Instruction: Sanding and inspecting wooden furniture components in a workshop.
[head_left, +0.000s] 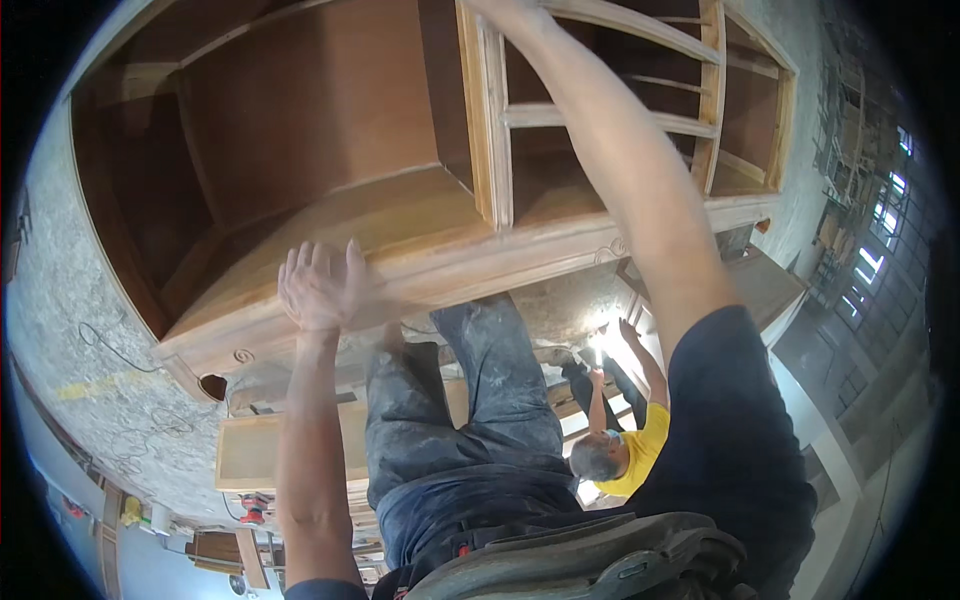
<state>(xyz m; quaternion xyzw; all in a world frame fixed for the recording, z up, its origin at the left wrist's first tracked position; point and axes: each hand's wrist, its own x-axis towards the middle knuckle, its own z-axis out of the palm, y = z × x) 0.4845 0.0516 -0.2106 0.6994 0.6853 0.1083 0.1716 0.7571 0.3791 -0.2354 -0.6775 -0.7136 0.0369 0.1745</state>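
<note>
A large unfinished wooden cabinet frame (420, 270) with brown back panels (315, 112) stretches across the view before me. At its lower front rail, left of the middle, is my left hand (319, 289), fingers spread and slightly blurred; whether it touches the rail I cannot tell. My right arm reaches up across the cabinet's divided section. My right hand (502, 11) is at the top edge near the upright post (495, 127), its fingers cut off by the picture's rim, so its hold is hidden. Carved scrolls decorate the base rail.
A co-worker in a yellow shirt (645, 450) is low at the right, hands near a bright lamp (598, 345). Wooden panels (251, 454) lie behind me at the left, near a red power tool (253, 508). Thin cables (112, 349) run over the rough floor.
</note>
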